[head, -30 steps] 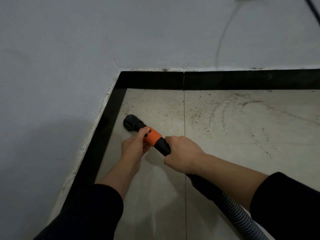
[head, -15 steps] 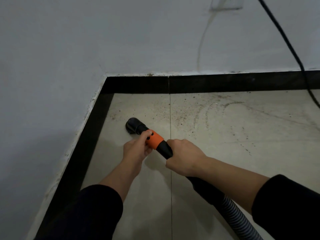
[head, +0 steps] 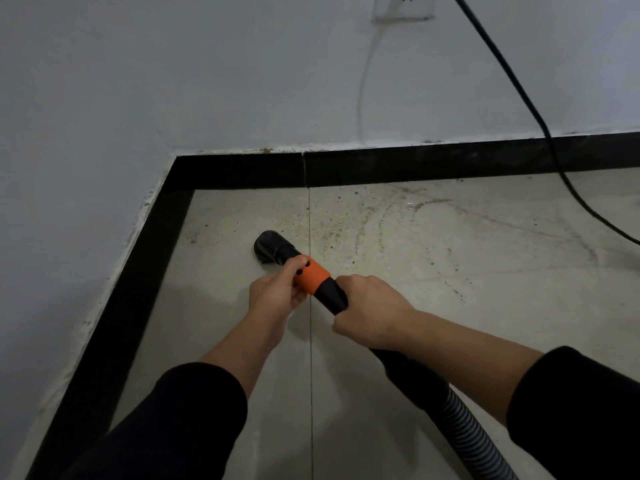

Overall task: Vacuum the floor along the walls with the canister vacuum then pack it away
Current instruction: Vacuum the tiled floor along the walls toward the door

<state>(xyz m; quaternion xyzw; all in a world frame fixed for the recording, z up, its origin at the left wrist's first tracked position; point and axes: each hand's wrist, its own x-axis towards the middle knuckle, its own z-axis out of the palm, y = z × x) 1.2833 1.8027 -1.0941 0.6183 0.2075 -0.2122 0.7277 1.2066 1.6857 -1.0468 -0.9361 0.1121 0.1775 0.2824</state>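
Orange collar (head: 313,277) on the black wand sits at the frame's centre, and the left hand (head: 277,294) grips it, fingers curled round from below and one digit laid on top beside its small holes. This forward grip probably serves to steer the tip and press it low. The right hand (head: 370,313) is clamped round the black tube just behind, likely supplying the push. From there the ribbed hose (head: 460,427) runs off the lower right edge. The canister itself is out of view.

The nozzle (head: 268,245) rests mouth-down on the pale floor (head: 467,306), left of a grout line, near the corner but apart from the black skirting (head: 415,166) on both sides. Loose grit (head: 363,220) lies right of the nozzle, below the far skirting, so that strip seems yet to be cleaned.

A black cord (head: 519,98) drops from the socket (head: 403,6) at the top edge, crosses the skirting and trails over the floor at right. It may get in the way of a sweep along that wall.
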